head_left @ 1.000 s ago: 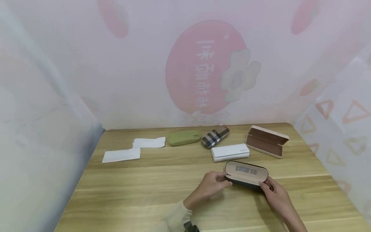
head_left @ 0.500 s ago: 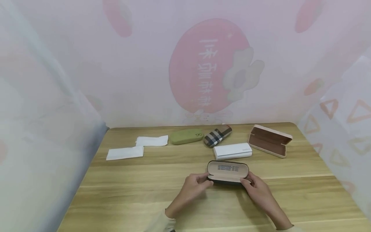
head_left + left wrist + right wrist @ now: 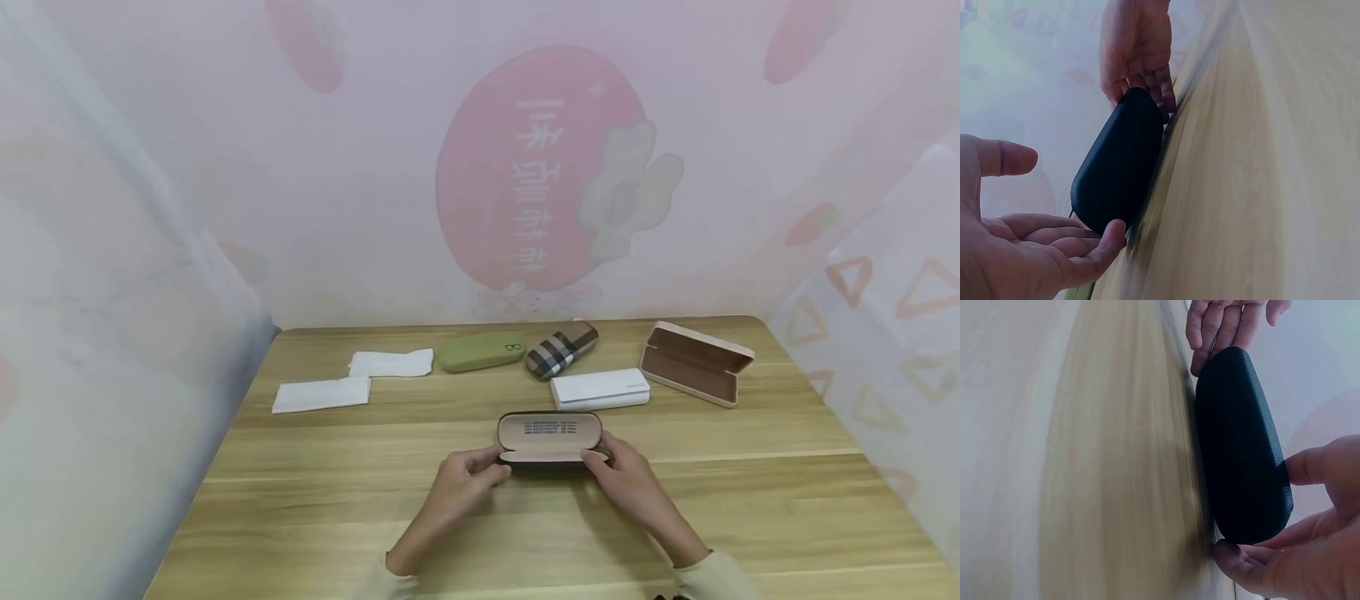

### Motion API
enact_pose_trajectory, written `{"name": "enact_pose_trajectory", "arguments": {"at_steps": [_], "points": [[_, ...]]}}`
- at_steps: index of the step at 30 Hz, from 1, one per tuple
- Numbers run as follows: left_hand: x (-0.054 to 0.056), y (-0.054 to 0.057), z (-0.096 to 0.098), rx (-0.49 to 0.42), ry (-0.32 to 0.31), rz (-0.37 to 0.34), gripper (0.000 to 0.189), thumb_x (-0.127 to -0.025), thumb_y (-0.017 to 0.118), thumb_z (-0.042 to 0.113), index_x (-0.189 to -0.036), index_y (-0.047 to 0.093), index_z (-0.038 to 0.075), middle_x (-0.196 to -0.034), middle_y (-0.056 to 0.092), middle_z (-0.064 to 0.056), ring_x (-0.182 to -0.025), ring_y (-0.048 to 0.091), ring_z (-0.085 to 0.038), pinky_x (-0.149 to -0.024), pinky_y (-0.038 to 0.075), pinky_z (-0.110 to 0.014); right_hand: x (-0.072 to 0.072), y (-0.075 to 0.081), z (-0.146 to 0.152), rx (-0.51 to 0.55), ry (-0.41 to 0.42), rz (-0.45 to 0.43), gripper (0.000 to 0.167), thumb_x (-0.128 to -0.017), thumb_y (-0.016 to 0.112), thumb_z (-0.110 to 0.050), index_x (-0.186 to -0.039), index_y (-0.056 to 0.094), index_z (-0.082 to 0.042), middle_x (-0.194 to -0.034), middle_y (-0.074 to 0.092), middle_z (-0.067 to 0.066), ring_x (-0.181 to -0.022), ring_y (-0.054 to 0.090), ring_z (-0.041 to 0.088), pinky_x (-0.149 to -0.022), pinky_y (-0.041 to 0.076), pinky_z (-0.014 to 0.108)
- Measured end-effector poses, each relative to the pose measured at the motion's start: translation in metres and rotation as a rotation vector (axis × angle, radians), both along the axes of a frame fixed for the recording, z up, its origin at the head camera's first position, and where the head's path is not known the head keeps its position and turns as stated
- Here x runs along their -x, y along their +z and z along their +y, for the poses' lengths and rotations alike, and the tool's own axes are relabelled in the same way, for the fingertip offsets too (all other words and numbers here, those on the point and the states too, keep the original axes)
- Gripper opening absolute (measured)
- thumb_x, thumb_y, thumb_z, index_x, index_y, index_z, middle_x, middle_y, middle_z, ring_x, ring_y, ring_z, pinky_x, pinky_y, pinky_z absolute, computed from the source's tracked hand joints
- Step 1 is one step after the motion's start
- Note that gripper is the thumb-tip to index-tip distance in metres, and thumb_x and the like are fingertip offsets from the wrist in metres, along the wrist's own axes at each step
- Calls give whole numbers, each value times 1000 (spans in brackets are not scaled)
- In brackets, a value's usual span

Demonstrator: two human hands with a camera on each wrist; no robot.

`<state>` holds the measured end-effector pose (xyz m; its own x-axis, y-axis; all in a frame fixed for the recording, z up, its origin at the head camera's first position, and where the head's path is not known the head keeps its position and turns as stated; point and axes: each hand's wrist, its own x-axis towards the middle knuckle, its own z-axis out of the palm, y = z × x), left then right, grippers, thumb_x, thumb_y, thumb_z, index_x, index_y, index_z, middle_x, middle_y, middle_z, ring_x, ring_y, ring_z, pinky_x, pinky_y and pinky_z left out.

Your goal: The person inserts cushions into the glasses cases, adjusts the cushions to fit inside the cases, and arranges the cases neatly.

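A dark glasses case [image 3: 551, 442] with a beige lining stands with its lid up near the middle of the table, printed lines inside the lid. My right hand [image 3: 626, 479] holds its right end, the thumb on the front wall. At the left end my left hand [image 3: 461, 487] touches the case with its fingers; in the left wrist view that thumb stands apart from the dark outer shell [image 3: 1119, 162]. The right wrist view shows the right thumb against the same shell [image 3: 1238, 456] and fingers at its end. The case's underside is mostly hidden in the head view.
Behind it lie a white case [image 3: 600, 390], a plaid case [image 3: 561, 350] and a green case [image 3: 482, 352], all closed. A case with a brown lining [image 3: 693, 367] stands with its lid raised at the right. Two white cloths [image 3: 321, 395] lie at the left.
The dark case and both hands have moved left across the table, from in front of the white case's right part to its left. The case has turned to face more squarely forward.
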<state>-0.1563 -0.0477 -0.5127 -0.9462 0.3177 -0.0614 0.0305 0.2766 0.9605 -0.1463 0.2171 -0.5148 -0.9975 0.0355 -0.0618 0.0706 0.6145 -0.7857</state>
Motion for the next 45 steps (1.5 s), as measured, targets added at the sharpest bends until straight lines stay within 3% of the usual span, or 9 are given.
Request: {"name": "enact_pose_trajectory", "arguments": {"at_steps": [16,23,26,30,35,39,41,45], "points": [[-5,1,-46,2,223,-67,51,-91,68,23,-132,62,-7,-130,68,-20,-121,66,-31,-111,44,-51,35,-6,-57,21,140,85,42,-100,62,-18,-139,59,-4,-130,66,19,-121,61,34,-97,51,50],[-4,2,-65,-9,274,-99,51,-92,68,23,-135,61,-3,-132,68,-16,-127,63,-29,-114,42,-49,48,-7,-77,43,187,78,45,-101,60,-20,-142,56,-3,-134,63,20,-125,59,36,-101,50,53],[-4,1,-74,-24,297,-109,50,-93,67,21,-135,60,-5,-127,70,-17,-114,70,-27,-109,48,-43,53,-6,-86,45,211,71,45,-101,59,-21,-143,56,-3,-136,62,21,-127,57,36,-103,49,54],[-1,2,-85,-57,344,-126,47,-93,67,16,-134,60,-6,-120,73,-19,-102,74,-26,-95,55,-25,63,-5,-99,52,245,60,45,-102,57,-22,-143,55,-4,-138,61,20,-125,57,33,-103,48,53],[7,2,-99,-77,403,-140,45,-95,64,14,-135,59,-6,-121,72,-21,-100,74,-23,-85,51,-12,77,-5,-118,60,261,53,46,-102,56,-23,-143,55,-3,-138,62,19,-116,60,28,-97,51,48],[13,4,-107,-65,431,-149,45,-97,63,15,-136,59,-6,-126,70,-22,-101,73,-19,-84,48,-8,86,-5,-132,59,276,73,45,-102,56,-22,-143,55,-3,-137,63,19,-114,62,28,-97,51,46],[15,5,-111,-53,447,-154,45,-97,63,17,-137,59,-4,-129,68,-21,-101,73,-19,-85,47,-8,90,-5,-139,59,274,69,46,-102,57,-23,-144,54,-4,-138,63,18,-121,60,30,-103,49,48],[18,6,-120,14,463,-144,47,-98,63,21,-139,58,-2,-136,65,-20,-113,70,-25,-100,48,-20,96,-4,-149,74,264,33,47,-102,56,-25,-144,54,-6,-139,62,17,-128,57,32,-109,45,51]]}}
